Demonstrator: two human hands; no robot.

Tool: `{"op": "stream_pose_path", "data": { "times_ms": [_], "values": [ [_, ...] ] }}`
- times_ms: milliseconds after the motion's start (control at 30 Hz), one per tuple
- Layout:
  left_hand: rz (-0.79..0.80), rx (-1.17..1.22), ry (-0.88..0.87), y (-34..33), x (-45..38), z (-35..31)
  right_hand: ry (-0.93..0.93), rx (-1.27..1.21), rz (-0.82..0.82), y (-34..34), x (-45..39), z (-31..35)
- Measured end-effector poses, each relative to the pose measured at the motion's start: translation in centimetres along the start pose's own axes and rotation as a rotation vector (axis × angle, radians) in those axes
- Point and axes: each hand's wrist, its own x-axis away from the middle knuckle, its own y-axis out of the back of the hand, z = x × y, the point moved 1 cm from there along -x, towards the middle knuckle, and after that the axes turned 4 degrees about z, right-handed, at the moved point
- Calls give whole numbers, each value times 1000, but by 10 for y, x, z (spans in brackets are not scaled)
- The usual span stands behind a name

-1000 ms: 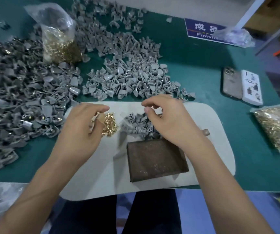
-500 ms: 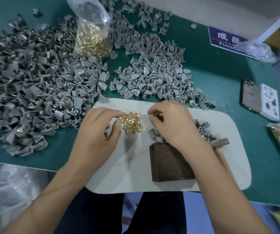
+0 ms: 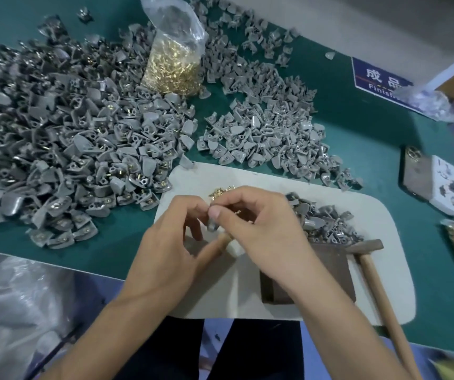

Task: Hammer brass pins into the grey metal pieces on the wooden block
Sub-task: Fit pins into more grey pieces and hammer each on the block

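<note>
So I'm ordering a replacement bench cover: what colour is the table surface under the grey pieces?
Dark teal green table surface, shown in the head view.

place: factory assembly bench | evidence: heaps of grey metal pieces (image 3: 64, 149), "Finished" sign (image 3: 379, 80)

Person's body as seen from the head camera. Both forearms are bare up to the frame edge; no sleeve, cuff, watch or wristband is visible on either. The left hand (image 3: 165, 259) and the right hand (image 3: 264, 237) carry no glove, ring or tape. Fingernails are short and unpainted, as shown by the right thumbnail. Below the near edge of the bench (image 3: 110, 259), between the forearms, dark trousers cover both legs; their fabric detail cannot be made out.
</note>
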Motion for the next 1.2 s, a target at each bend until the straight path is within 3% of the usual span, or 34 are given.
{"op": "stream_pose_path", "data": {
  "times_ms": [167,333,433,867,1000,1100,1200],
  "values": [
    [-77,54,86,10,8,9,30,115,16,-6,-8,-4],
    [-92,57,90,10,8,20,107,845,-61,8,-33,-11],
    [-74,35,94,10,8,21,151,867,63,4,-42,-13],
    [-74,91,129,13,8,21,303,1156,-3,-7,-56,-3],
    [-74,151,143,16,7,16,291,933,-19,0,-52,2],
    [-71,198,103,16,7,3,245,370,-66,15,-29,5],
    [-21,254,76,9,7,-12,215,43,-70,32,7,0]
  ]
}}
